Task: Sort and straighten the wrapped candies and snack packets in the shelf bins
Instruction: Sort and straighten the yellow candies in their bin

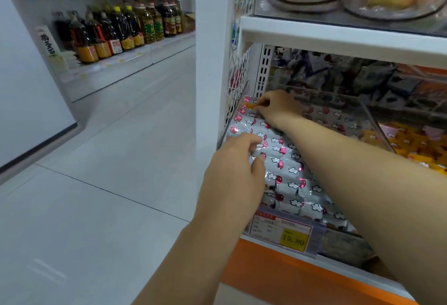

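Price label in yellow and white (280, 231) fronts the clear plastic bin (373, 123), where silver foil packets printed with white clouds and pink balloons (287, 179) lie in neat side-by-side rows, shiny and slightly puffed. The left hand (234, 166) sits near the bin's front left edge, fingers bent, thumb and fingertips pinching one packet, probably to square it with its neighbours. Farther in, the right hand (273, 108) reaches across to the back left corner and nips a small orange wrapped candy (251, 105) between curled fingers. It looks like a stray, since matching orange candies (411, 145) fill the next bin to the right, so lifting it out seems the purpose
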